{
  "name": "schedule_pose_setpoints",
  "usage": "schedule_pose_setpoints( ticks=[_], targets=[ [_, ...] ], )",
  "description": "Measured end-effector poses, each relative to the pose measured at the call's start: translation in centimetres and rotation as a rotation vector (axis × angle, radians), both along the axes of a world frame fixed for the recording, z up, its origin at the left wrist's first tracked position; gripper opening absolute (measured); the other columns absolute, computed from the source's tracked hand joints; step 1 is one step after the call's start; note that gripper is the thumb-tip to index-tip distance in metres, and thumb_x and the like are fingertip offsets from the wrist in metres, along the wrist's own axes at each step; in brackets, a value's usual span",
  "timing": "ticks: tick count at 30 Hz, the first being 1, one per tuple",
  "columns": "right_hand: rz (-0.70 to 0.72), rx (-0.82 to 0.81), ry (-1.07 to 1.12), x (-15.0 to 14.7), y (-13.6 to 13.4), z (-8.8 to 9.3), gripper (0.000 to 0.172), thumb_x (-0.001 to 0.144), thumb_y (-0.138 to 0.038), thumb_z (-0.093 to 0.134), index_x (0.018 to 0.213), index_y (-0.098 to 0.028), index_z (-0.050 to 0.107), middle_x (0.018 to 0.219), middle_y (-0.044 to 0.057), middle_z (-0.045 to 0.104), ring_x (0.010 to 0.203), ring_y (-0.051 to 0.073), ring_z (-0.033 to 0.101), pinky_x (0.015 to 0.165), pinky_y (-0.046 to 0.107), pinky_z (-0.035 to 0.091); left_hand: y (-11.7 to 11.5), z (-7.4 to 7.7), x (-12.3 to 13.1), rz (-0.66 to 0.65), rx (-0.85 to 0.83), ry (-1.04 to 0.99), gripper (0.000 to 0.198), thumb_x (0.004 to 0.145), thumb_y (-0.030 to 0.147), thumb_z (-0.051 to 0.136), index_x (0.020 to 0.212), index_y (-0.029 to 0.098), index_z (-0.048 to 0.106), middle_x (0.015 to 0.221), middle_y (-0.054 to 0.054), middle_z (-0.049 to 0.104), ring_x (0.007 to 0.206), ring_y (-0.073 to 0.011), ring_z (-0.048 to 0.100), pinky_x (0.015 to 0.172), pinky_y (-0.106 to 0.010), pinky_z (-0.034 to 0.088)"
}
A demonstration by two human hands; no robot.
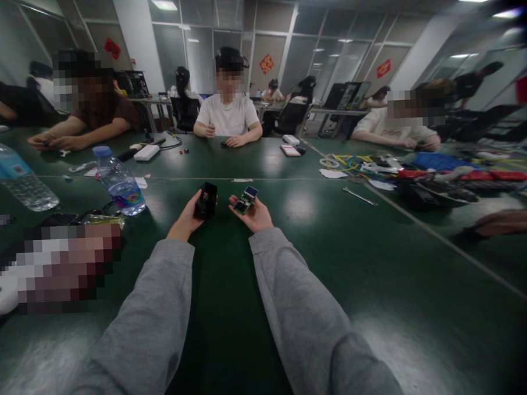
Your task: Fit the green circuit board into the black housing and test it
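Note:
In the head view my left hand (189, 217) is closed round a black rectangular case (208, 201), held tilted above the table. A short distance to its right, my right hand (259, 214) holds a small green circuit board with a little screen (247, 199). The board leans on my fingers, its screen side facing up. The two items are apart from each other. Whether the black case is hollow is too dark to tell. Grey sleeves cover both my forearms, which rest over the green table (301, 260).
Water bottles (122, 183) stand at the left, near a blurred-out bundle and a white device (3, 295). A wrench (359, 197) lies right of my hands. Cables and bags (454, 174) are piled at the far right. Several people sit around; one faces me (227, 114).

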State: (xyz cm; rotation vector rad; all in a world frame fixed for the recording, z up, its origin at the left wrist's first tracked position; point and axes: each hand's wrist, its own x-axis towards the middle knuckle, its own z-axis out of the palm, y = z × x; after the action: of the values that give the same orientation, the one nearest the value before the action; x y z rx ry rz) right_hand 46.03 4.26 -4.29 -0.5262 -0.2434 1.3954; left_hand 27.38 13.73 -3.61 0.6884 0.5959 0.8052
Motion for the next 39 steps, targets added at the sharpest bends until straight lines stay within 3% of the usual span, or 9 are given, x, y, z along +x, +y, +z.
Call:
schedule_pose_setpoints(
  ticks=[10, 30, 39],
  targets=[
    [0.033, -0.035, 0.023, -0.4, -0.2, 0.2, 0.039, 0.101, -0.041, 0.033, 0.111, -0.011, 0.057, 0.098, 0.016, 0.072, 0.093, 0.024, 0.072, 0.08, 0.046, 0.061, -0.1, 0.1, 0.0, 0.012, -0.015, 0.006, 0.037, 0.091, 0.037, 0.058, 0.121, 0.016, 0.061, 0.101, -0.012, 0.072, 0.08, -0.0185, 0.069, 0.07, -0.029, 0.054],
    [-0.061, -0.151, 0.058, -1.1, 0.3, 0.2, 0.033, 0.098, -0.045, 0.041, 0.09, -0.018, 0.058, 0.074, 0.004, 0.063, 0.066, 0.015, 0.062, 0.061, 0.03, 0.059, -0.1, -0.2, 1.0, 0.04, -0.017, 0.066, 0.037, 0.086, 0.041, 0.063, 0.117, 0.02, 0.063, 0.102, -0.011, 0.072, 0.078, -0.0197, 0.068, 0.069, -0.031, 0.056],
    [-0.079, -0.179, 0.008, -2.9, 0.5, 0.5, 0.033, 0.099, -0.044, 0.04, 0.09, -0.018, 0.058, 0.07, 0.002, 0.062, 0.062, 0.015, 0.062, 0.058, 0.029, 0.058, -0.9, 0.0, 2.1, 0.003, 0.0, 0.09, 0.033, 0.088, 0.041, 0.06, 0.108, 0.016, 0.067, 0.089, -0.009, 0.072, 0.073, -0.0198, 0.068, 0.066, -0.031, 0.055]
  ],
)
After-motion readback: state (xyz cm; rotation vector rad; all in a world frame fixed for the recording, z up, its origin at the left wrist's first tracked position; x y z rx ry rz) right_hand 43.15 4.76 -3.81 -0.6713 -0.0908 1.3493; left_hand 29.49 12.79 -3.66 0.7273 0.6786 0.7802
